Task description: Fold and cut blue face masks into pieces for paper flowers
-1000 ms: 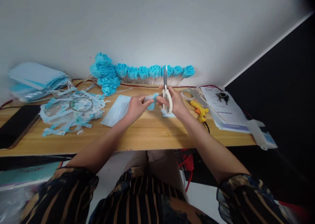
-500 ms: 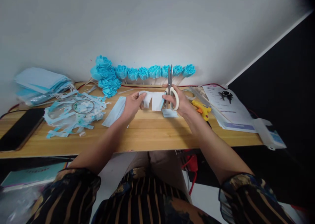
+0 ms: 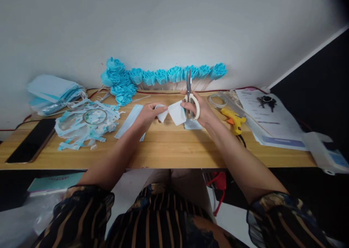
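My left hand [image 3: 151, 111] pinches one side of a pale mask-fabric piece [image 3: 176, 112] above the table. My right hand [image 3: 200, 110] has its thumb on the other side of that fabric. It also carries a pair of scissors [image 3: 194, 106] with cream handles, blades pointing up toward the wall. A gap runs between the two halves of the fabric; whether they still join at one point I cannot tell. Under my right hand lies a small light-blue fabric piece [image 3: 193, 124]. A longer light-blue strip [image 3: 129, 120] lies beside my left wrist, partly covered by the forearm.
Blue fabric flowers [image 3: 174, 74] line the wall. On the left are stacked masks [image 3: 54, 90], fabric scraps [image 3: 73, 126] with a tape roll [image 3: 95, 117], and a phone [image 3: 31, 140]. A yellow glue gun [image 3: 234, 120], papers [image 3: 261, 113] and keys [image 3: 267, 102] lie right.
The two halves of the fabric have tilted toward each other, and the gap between them has changed shape. The scissors stay upright in my right hand. The view has shifted slightly.
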Demonstrator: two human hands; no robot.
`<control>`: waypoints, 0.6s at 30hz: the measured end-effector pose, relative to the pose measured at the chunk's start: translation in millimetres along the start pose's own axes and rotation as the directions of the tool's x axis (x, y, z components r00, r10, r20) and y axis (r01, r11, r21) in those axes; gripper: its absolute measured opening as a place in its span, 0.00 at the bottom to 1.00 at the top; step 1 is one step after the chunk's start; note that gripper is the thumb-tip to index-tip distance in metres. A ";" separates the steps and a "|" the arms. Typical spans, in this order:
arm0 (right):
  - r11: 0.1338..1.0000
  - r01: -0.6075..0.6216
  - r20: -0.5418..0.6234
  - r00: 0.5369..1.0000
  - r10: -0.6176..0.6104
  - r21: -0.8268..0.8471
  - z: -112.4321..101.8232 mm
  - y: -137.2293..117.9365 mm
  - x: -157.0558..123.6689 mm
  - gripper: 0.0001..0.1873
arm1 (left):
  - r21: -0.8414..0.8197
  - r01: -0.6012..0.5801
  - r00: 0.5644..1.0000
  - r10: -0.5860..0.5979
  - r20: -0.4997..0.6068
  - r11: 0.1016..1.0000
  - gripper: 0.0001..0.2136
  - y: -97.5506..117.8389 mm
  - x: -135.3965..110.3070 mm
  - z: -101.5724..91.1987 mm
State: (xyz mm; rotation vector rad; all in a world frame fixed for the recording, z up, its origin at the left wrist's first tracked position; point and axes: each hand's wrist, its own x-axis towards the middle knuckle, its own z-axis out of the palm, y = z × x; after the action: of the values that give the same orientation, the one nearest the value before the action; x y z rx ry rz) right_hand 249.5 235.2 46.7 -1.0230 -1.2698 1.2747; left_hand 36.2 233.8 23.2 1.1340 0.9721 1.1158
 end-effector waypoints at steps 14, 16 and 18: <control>0.906 -0.415 0.424 0.837 0.346 0.080 22.3 -3.9 -83.2 0.30 | -0.191 -0.090 0.975 0.047 -0.219 0.977 0.17 8.2 4.5 -8.6; 0.900 -0.426 0.432 0.832 0.349 0.094 24.3 -0.2 -83.7 0.30 | -0.196 -0.083 0.975 0.039 -0.220 0.977 0.17 8.8 2.9 -6.1; 0.901 -0.423 0.441 0.830 0.341 0.101 25.2 2.5 -82.4 0.30 | -0.198 -0.076 0.978 0.035 -0.204 0.977 0.17 9.1 1.6 -4.4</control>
State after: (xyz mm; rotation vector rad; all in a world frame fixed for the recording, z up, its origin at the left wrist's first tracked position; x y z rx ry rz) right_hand 234.0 150.8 38.9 -0.9212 -1.2497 1.9742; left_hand 30.8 236.8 31.3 0.8993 0.9584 1.3627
